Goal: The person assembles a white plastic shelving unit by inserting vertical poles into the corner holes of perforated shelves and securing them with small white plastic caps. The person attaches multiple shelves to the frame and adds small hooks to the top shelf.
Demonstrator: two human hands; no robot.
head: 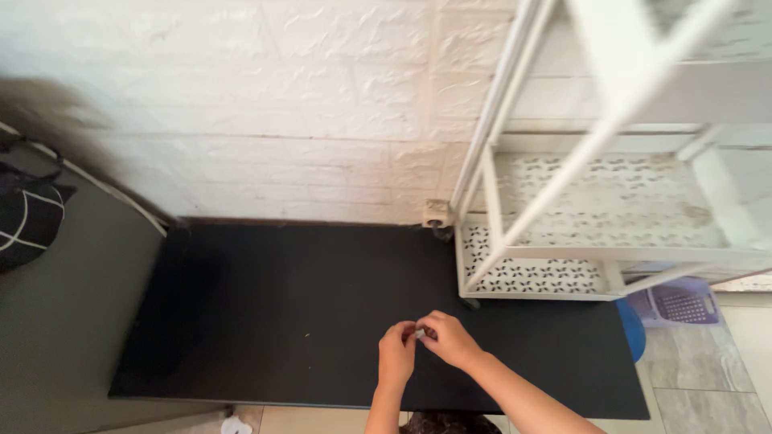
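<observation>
Both my hands meet over the near right part of a black table [265,305]. My left hand [397,350] and my right hand [450,337] pinch a tiny pale object [419,333] between their fingertips. The object is too small to tell what it is. The two hands touch each other at the fingertips, just above the tabletop.
A white metal rack [611,241] with perforated shelves stands on the table's far right. A white brick wall [281,104] runs behind. A wall socket [437,213] sits at table level. A black bag [28,221] lies left; a purple basket [679,304] and a blue round thing [633,328] lie right.
</observation>
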